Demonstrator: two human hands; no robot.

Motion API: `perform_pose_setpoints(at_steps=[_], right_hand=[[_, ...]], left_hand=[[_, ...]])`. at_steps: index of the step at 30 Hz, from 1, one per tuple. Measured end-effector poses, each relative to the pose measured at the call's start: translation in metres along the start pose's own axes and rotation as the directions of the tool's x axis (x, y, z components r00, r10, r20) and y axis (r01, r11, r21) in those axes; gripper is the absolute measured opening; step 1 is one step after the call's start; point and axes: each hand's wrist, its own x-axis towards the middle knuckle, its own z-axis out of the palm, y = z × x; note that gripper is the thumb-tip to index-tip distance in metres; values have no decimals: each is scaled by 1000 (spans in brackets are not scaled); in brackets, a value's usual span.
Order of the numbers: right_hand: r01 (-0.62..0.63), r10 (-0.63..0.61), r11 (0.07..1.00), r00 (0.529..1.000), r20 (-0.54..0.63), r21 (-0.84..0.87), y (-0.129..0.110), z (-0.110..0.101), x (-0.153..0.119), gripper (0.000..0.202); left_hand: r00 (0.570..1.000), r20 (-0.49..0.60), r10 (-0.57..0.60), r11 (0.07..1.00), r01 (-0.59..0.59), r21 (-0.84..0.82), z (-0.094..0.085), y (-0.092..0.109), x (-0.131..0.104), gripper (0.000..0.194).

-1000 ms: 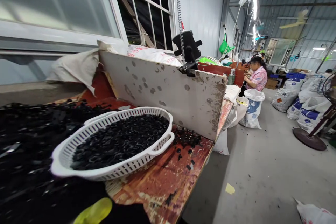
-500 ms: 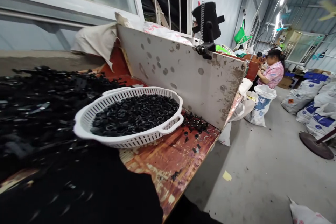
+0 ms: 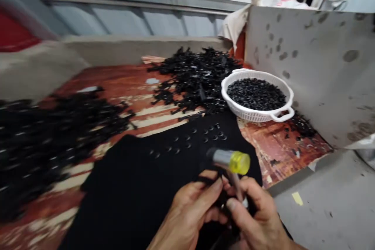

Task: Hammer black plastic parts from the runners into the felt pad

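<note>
My right hand [image 3: 258, 213] is closed round the handle of a small mallet [image 3: 230, 160] with a yellow face and a grey head. Beside it, my left hand [image 3: 197, 203] pinches a small dark piece; its exact shape is blurred. Both hands are close together over the near edge of a black cloth [image 3: 140, 187]. Several small black rings [image 3: 188, 138] lie on the cloth beyond the hands. A white basket [image 3: 254, 116] full of small black parts [image 3: 256, 93] stands behind them to the right.
Black pieces are heaped at the back [image 3: 199, 74] and at the left [image 3: 38, 144] of the worn red table [image 3: 117, 80]. A grey spotted panel [image 3: 310, 54] rises at the right. Past the table's right edge is the grey floor [image 3: 319, 199].
The view has swung left and down, so the basket appears farther right. Both hands and the mallet have come into view. The seated person at the far right is out of view.
</note>
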Motion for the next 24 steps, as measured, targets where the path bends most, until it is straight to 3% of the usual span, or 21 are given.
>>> perform_pose_setpoints(at_steps=[3,6,10,17,24], right_hand=[[-40,46,994,997,57,-105,-10,-16,4,11],[-90,103,960,994,34,-265,-21,-34,15,18],[59,-29,869,997,70,-491,-32,-46,46,16],[195,-106,757,979,177,-623,-33,-35,100,16],[244,-8,555,957,288,-795,-34,-24,146,9]], left_hand=[[999,25,40,999,-40,-11,7,18,-2,36],[994,-38,99,995,-99,-10,-2,25,1,35],[992,-25,124,992,-124,-7,-20,27,7,35],[993,-19,120,993,-119,19,-28,29,9,41],[994,-22,104,994,-104,-23,-33,26,7,44]])
